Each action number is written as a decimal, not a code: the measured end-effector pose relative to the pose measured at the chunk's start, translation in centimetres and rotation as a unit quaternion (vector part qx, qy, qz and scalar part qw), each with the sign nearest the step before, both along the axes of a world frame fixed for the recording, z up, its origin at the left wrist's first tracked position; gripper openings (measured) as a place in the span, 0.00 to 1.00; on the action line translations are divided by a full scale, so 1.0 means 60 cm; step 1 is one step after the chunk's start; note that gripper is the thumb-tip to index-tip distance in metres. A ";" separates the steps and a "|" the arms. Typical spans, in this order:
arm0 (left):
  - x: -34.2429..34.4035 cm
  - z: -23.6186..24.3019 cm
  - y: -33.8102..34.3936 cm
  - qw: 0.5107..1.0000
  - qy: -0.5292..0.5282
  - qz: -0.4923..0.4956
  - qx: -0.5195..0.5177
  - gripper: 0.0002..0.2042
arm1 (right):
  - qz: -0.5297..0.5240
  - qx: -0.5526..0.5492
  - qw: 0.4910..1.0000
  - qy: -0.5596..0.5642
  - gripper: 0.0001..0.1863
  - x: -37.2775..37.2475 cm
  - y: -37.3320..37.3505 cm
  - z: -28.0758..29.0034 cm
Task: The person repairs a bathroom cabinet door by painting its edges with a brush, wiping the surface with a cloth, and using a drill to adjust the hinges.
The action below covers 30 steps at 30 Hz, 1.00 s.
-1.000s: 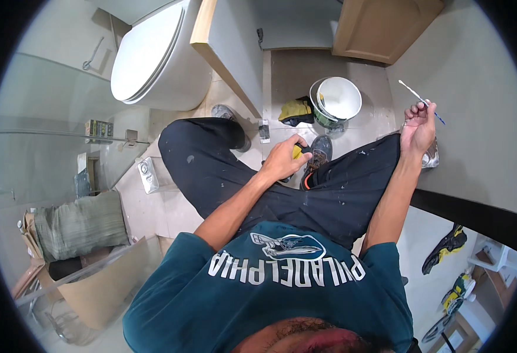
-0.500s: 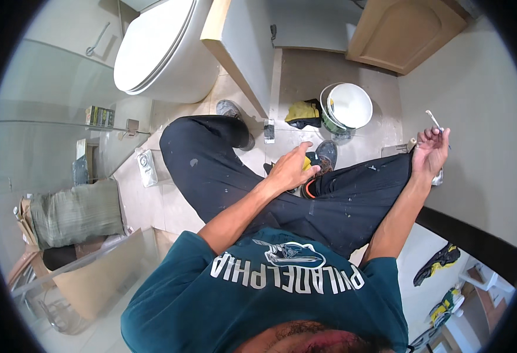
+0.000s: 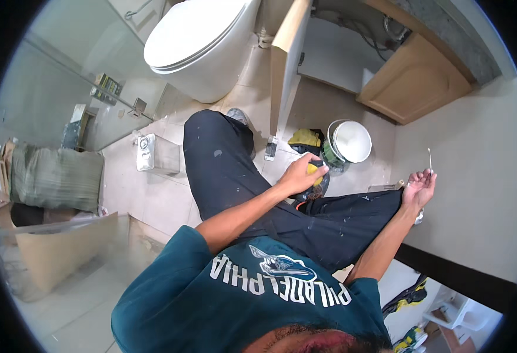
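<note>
My left hand [image 3: 297, 178] is closed around a small yellow-and-black object [image 3: 312, 169] above my shoe, between my knees. The fingers hide most of that object, so its kind does not show. Off to the right, beside the wall, my right hand [image 3: 418, 188] pinches a thin stick [image 3: 429, 157] with a whitish upper end, which points up and away from me. Whether it is a fine brush or a plain stick I cannot tell.
A white bucket [image 3: 352, 142] stands on the tiles, a yellow-and-black cloth-like bundle [image 3: 306, 140] beside it. Beyond are an open cabinet door [image 3: 286, 65] and a toilet [image 3: 196, 35]. A metal can [image 3: 158, 154] sits left of my knee, near glass panels [image 3: 64, 70].
The view has shifted, showing more of the cabinet and the metal can. My left hand has come up nearer the bucket with the yellow-and-black object. The stick now stands more upright in my right hand.
</note>
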<state>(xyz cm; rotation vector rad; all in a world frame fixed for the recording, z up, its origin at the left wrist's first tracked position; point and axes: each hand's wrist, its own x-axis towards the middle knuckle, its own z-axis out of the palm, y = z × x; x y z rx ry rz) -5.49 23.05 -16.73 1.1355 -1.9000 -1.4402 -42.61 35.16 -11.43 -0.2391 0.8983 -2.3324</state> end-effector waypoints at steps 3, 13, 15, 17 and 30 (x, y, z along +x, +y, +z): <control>-0.015 0.074 -0.029 0.986 0.092 -0.002 0.141 0.22 | -0.007 -0.030 0.998 -0.060 0.12 -0.012 -0.001 -0.004; -0.025 0.297 -0.092 0.978 0.203 -0.026 -0.034 0.20 | -0.057 -0.067 0.973 -0.211 0.15 -0.080 0.013 -0.027; -0.011 0.221 -0.108 0.951 0.307 0.043 -0.012 0.16 | -0.036 -0.056 0.979 -0.194 0.14 -0.083 0.002 -0.016; 0.024 0.210 -0.112 0.929 0.365 0.051 0.046 0.10 | -0.029 -0.041 0.982 -0.181 0.13 -0.064 -0.005 -0.018; 0.103 0.226 -0.207 0.907 0.319 0.239 -0.139 0.10 | 0.091 -0.035 0.982 -0.161 0.12 0.085 -0.156 0.042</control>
